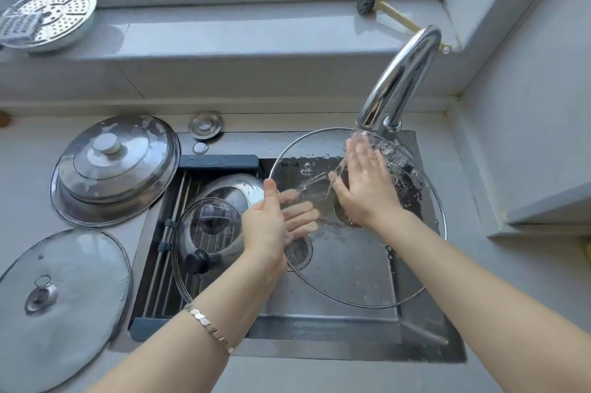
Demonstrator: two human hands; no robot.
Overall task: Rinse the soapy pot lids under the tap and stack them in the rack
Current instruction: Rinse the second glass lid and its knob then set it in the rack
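Large round clear-glass pot lid (348,268) with thin metal rim held tilted over the grey steel sink (351,338), upper edge right under the spout of the curved chrome tap (403,72). Left hand (265,226) at the lid's left rim: thumb on the near face, fingers straight behind the glass and seen through it, so the rim sat pinched between them. Right hand (364,187) lay flat on the near face, fingers spread and straight, fingertips in the stream.

Water ran over the upper right of the glass in a sheet with bubbles; droplets along the top edge. Handle not made out.

Dark-framed drain rack with metal rods (166,252) filled the sink's left part. In it, a small glass lid with black knob (204,232) leaned at the front, a shiny steel lid (236,187) just behind it, the two overlapping.

On the grey worktop (319,376) left of the sink: a domed steel lid with pale knob (112,168), and nearer, a flat glass lid with metal loop handle (64,296).

Metal-link bracelet (211,328) on the left wrist
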